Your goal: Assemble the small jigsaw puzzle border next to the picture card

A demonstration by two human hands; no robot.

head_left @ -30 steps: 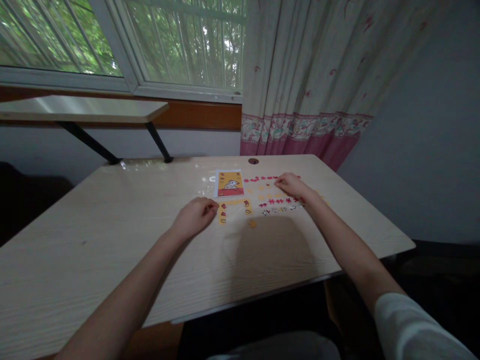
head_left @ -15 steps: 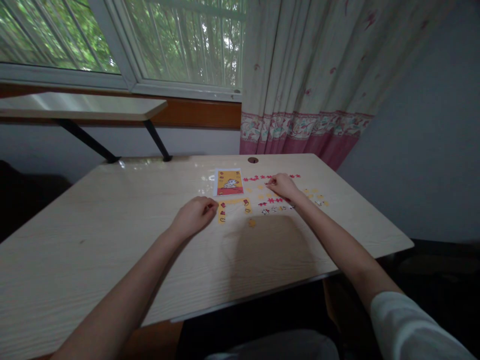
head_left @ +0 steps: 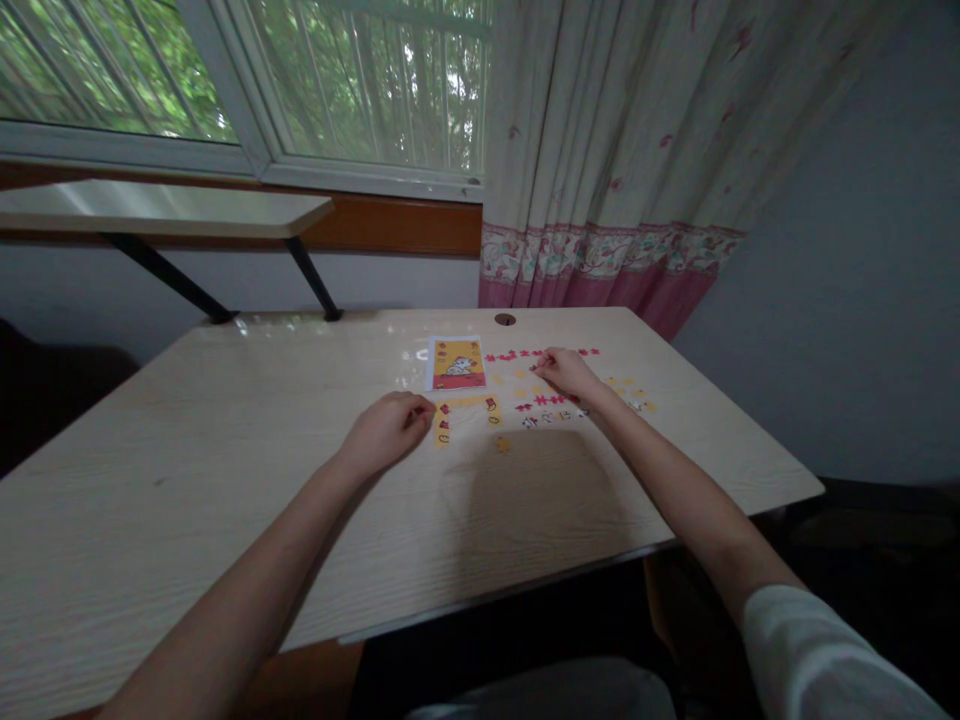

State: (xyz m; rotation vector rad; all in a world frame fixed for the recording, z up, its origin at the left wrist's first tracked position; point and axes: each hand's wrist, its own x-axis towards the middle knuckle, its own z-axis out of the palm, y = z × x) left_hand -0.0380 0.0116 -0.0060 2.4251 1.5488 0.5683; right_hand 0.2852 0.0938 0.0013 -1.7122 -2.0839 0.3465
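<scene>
At nine o'clock of the right hand, fingertips nearly together, sits a small puzzle piece; grip indeterminable. The left hand is half-curled, hold indeterminable; the partial puzzle lies at its three o'clock.

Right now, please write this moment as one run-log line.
left hand: at left edge of yellow puzzle section | right hand: among loose pieces, grip unclear | picture card: beyond section

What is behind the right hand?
The far row of red puzzle pieces shows on both sides of the right hand; whatever lies between, behind the hand, is covered.
</scene>
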